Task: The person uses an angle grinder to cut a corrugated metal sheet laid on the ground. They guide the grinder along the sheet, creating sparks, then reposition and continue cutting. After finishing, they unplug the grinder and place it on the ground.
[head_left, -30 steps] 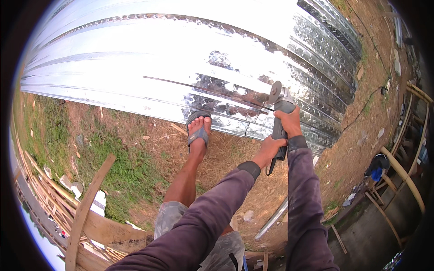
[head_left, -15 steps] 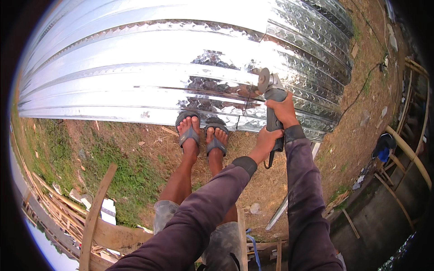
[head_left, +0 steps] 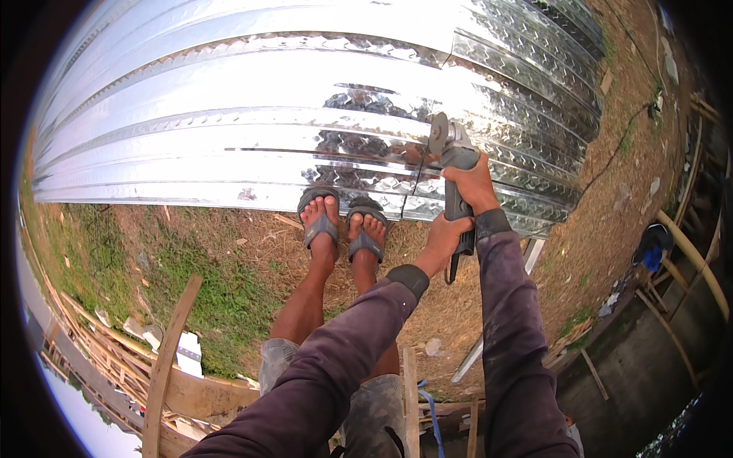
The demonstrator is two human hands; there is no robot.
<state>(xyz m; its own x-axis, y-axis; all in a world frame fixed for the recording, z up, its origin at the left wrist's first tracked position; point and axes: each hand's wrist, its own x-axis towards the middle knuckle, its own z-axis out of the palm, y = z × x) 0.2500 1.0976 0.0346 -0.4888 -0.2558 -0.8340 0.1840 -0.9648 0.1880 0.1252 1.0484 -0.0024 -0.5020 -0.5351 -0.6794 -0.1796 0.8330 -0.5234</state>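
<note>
Both my hands hold a grey angle grinder (head_left: 460, 162) with a thin round disc (head_left: 438, 133) at its head. My right hand (head_left: 473, 185) is wrapped round the body just behind the head. Further back, my left hand (head_left: 445, 238) grips the rear end, near where a black cord comes out. Under the tool lies a stack of shiny ribbed metal sheets (head_left: 191, 84). A dark cut line (head_left: 419, 172) runs across the near ribs, and the disc sits right by its far end. I cannot tell whether the disc touches the metal.
My sandalled feet (head_left: 321, 221) stand at the near edge of the sheets. Wooden planks (head_left: 169, 359) and poles lie at the lower left. A dark cord (head_left: 618, 141) trails over the ground on the right, near bamboo poles (head_left: 693, 263) beside a concrete channel.
The grinder and both hands have shifted slightly to the left, bringing the disc closer to the cut line. My grip on the tool is the same.
</note>
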